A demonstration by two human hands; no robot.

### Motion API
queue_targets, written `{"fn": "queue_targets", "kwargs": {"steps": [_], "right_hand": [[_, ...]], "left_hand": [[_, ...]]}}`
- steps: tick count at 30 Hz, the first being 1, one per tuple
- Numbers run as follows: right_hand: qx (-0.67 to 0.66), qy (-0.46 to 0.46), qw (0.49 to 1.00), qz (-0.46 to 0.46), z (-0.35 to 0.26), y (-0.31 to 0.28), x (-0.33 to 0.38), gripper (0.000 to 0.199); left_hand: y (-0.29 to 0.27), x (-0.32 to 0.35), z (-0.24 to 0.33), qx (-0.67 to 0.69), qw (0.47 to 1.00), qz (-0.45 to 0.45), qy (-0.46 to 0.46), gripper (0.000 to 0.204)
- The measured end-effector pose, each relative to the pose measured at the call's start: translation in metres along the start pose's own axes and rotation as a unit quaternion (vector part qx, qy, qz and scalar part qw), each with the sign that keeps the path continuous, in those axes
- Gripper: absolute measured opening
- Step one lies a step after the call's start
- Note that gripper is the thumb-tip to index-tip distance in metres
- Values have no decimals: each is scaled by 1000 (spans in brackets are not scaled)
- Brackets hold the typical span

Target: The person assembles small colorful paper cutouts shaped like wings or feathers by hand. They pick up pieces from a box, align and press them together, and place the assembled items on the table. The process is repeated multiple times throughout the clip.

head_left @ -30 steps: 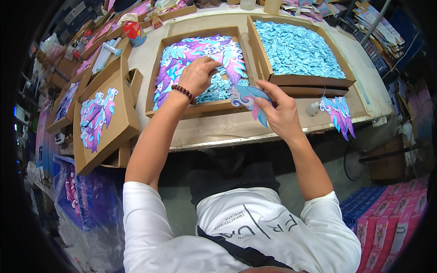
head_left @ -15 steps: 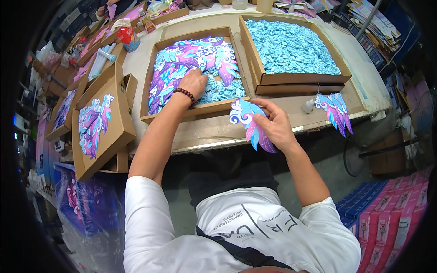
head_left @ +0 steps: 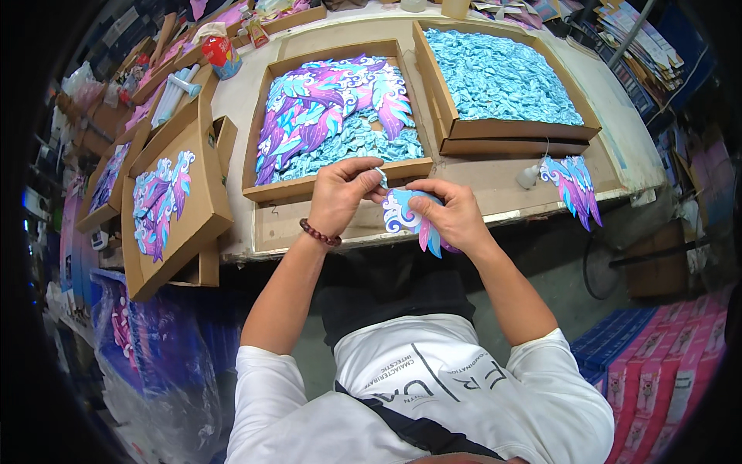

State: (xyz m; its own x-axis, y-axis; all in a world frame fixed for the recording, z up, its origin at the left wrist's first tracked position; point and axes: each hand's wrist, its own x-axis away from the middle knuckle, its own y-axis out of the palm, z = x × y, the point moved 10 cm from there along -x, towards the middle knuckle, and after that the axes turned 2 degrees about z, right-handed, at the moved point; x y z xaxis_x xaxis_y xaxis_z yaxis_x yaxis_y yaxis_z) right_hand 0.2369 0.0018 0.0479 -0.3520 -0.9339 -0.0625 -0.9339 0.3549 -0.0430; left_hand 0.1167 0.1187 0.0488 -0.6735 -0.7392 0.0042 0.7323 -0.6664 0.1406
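Observation:
My right hand pinches a flat wing-shaped cutout with white swirls and blue, pink and purple feathers. Close beside it, my left hand holds a small light-blue piece between thumb and fingertips, right at the cutout's upper edge. Whether the two touch, I cannot tell. Behind my hands lies a shallow cardboard box with matching cutouts heaped over shiny light-blue pieces. A second cardboard box, to the right, is full of the same light-blue pieces.
Another feathered cutout hangs over the table's front edge, beside a small white bottle. Tilted cardboard boxes with cutouts stand at the left. A red cup sits behind them. Pink cartons are stacked at lower right.
My left hand has come out of the box toward me and to the right, now with a small light-blue piece. My right hand has moved slightly left with the cutout.

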Motion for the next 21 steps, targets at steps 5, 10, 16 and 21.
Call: {"fn": "queue_targets", "kwargs": {"steps": [5,10,16,21], "right_hand": [[127,-22,992,-7,-7,3,4,24],[158,-50,986,-14,-14,9,8,24],[223,-113,968,-3,-25,13,8,23],[258,-111,960,-7,-27,10,10,22]], "left_hand": [[6,9,-13,28,999,-19,6,19],[7,15,-25,-1,999,-28,-32,17],[15,21,-32,33,996,-70,-54,18],[16,24,-36,43,995,-70,-63,22]]}}
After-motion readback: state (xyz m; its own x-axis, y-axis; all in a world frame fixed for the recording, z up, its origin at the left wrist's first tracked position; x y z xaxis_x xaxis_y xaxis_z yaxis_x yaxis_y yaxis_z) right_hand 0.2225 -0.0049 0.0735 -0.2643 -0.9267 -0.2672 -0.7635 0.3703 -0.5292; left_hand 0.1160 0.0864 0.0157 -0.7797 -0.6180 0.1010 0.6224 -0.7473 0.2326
